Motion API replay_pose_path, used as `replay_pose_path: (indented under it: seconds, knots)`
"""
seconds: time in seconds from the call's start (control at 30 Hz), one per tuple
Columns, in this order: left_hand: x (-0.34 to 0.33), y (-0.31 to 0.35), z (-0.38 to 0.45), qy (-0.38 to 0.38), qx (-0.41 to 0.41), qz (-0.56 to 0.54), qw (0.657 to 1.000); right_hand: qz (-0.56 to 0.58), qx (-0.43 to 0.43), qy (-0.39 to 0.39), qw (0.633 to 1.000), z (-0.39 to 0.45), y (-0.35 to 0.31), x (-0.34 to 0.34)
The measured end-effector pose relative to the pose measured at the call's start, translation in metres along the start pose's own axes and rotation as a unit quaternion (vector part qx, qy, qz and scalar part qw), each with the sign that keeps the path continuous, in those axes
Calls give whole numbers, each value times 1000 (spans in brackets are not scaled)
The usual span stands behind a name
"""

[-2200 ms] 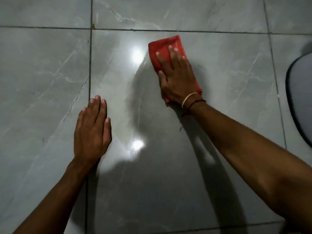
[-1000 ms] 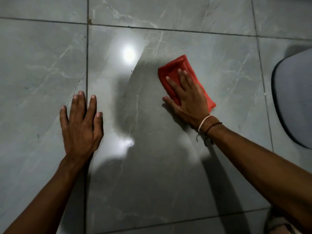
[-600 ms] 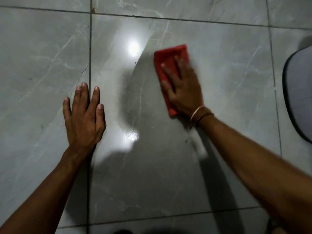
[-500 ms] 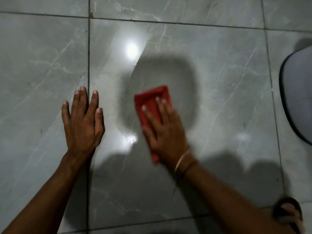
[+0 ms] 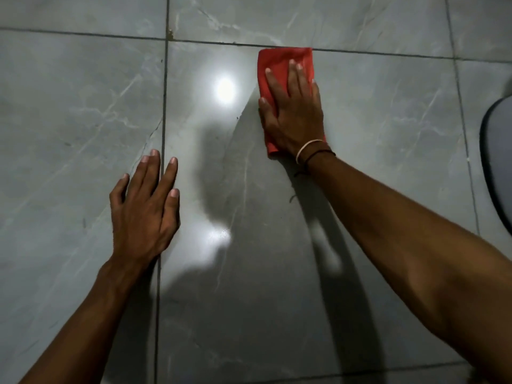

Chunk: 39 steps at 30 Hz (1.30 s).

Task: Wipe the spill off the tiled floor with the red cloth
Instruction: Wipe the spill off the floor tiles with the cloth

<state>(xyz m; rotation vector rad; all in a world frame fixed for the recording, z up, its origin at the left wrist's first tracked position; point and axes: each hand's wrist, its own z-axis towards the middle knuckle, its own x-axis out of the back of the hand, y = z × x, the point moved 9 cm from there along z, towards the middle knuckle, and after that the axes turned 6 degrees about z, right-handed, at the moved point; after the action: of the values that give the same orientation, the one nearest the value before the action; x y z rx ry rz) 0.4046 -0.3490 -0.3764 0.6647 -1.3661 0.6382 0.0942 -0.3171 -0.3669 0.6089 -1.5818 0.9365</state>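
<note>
A folded red cloth [image 5: 279, 62] lies flat on the glossy grey tiled floor [image 5: 388, 120], its far edge at a grout line. My right hand [image 5: 293, 112] presses palm-down on the cloth, fingers spread, covering its near half. My left hand [image 5: 144, 212] rests flat on the floor to the lower left, straddling a vertical grout line and holding nothing. A wet sheen [image 5: 219, 236] shows on the tile between the hands; I cannot make out the spill's edges.
A dark-rimmed grey rounded object [image 5: 498, 162] lies at the right edge. Ceiling light reflects as a bright spot [image 5: 225, 90] left of the cloth. Shadows of my arms fall across the centre tile.
My right hand has pushed the cloth from near my left hand away and to the right, up to the far grout line. My left hand has stayed planted.
</note>
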Motion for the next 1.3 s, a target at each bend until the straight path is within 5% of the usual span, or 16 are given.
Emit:
replay_pose_path:
  seconds: [0.17, 0.37, 0.77, 1.1, 1.3]
  knots:
    - [2, -5, 0, 8, -13, -13, 1000, 69, 92, -41, 992, -81, -67, -25]
    - [0, -24, -4, -5, 103, -5, 995, 91, 135, -68, 984, -251, -110, -60]
    - [-1, -27, -4, -4, 109, -11, 994, 24, 33, -39, 998, -18, -56, -24]
    - [-3, -26, -5, 5, 107, -10, 994, 94, -131, 77, 984, -142, 66, 8]
    - [-5, -24, -8, -21, 128, -21, 991, 126, 75, -8, 989, -218, -68, -28]
